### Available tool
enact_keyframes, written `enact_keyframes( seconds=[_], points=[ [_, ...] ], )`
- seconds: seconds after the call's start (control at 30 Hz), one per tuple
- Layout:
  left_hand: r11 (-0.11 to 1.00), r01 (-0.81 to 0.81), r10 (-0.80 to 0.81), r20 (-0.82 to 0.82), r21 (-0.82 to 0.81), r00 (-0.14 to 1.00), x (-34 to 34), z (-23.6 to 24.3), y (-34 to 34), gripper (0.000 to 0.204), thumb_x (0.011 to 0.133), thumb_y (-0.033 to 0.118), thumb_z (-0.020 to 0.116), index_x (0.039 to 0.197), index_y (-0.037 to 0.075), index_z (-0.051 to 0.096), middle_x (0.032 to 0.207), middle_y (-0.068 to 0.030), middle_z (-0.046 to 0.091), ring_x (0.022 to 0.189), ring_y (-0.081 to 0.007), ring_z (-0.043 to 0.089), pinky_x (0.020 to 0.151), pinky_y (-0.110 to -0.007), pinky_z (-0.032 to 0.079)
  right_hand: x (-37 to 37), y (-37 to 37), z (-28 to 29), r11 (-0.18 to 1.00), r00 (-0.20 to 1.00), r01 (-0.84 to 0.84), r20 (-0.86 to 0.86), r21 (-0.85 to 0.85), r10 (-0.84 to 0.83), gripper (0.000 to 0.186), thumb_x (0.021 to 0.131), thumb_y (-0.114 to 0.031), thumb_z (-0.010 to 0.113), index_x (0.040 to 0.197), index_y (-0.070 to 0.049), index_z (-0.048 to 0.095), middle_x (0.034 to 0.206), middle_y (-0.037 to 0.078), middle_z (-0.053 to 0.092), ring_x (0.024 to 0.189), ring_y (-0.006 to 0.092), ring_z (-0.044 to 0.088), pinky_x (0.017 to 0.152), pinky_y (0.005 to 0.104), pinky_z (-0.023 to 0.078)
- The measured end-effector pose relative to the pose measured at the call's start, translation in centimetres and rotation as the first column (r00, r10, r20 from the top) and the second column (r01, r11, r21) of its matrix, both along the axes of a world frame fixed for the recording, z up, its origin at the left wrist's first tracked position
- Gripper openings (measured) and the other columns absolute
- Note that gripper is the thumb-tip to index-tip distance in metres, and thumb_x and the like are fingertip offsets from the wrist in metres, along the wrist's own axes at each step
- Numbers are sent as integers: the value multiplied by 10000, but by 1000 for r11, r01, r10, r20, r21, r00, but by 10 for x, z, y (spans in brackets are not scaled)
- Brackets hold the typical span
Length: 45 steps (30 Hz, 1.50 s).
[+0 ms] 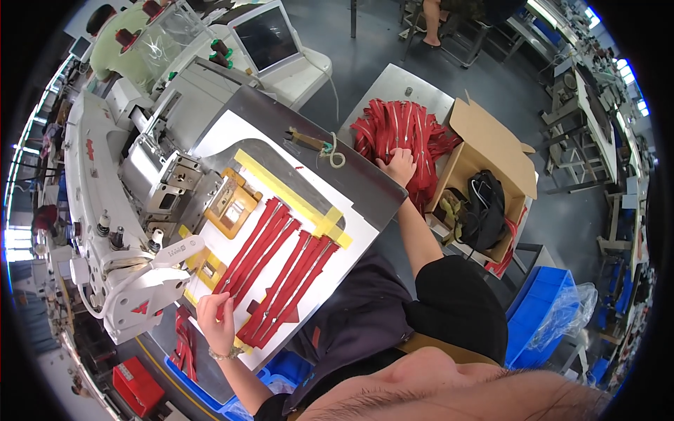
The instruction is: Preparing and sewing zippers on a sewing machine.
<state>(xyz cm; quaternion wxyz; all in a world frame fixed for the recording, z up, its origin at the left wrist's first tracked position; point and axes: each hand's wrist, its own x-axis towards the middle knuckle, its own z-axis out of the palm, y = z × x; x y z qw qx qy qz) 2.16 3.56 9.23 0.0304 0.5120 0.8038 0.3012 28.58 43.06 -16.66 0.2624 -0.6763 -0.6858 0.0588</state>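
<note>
Several red zippers (284,284) with metal teeth lie in slanting rows on a white work plate (351,261) edged with yellow tape. At the lower left end of these rows, my left hand (215,323) has its fingers closed on the end of a red zipper (235,277). Off to the right, my right hand (400,168) lies over a large heap of red zippers (404,126), thumb and fingers apart. The fingertips touch the heap, and no single zipper shows gripped there.
A white sewing machine (98,182) stands left, beside a yellow-brown clamp frame (232,207). Snips (305,138) lie on the dark plate. A cardboard box (491,147) holds a black item. Blue bins (537,309) stand lower right; a screen (267,35) stands behind.
</note>
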Motion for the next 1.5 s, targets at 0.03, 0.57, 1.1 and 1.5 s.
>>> enact_keyframes(
  seconds=[0.03,0.57,1.1,1.5],
  points=[
    [1000,-2,2,-1,1,1000,0,0,-1,112,750,-23,679,850,16,648,789,-88,603,767,-237,567,705,-317,431,-1,0,1,1000,999,10,30,1,-10,456,627,-334,799,973,-151,565,982,47,504,965,250,522,781,423,404],
    [999,-8,7,7,44,1000,2,2,-10,132,739,-20,692,853,31,649,783,-79,605,755,-227,564,705,-314,424,44,38,1,831,284,-422,-923,-364,-260,144,823,-60,659,933,22,615,827,104,684,680,179,675,536,263,507],
    [999,22,-23,38,26,999,3,5,-7,122,737,14,698,844,42,647,773,-72,603,740,-237,562,706,-324,403,53,85,81,849,279,-474,-955,-231,-104,201,901,-69,598,1083,12,576,928,104,669,752,158,660,594,241,523],
    [992,89,-123,588,86,799,25,9,27,212,850,123,651,1030,13,658,912,-101,661,806,-186,612,744,-296,469,-38,-123,245,615,-336,-787,-869,47,-364,287,944,-48,500,1230,-60,496,1125,91,618,890,130,614,723,268,520]
  ],
)
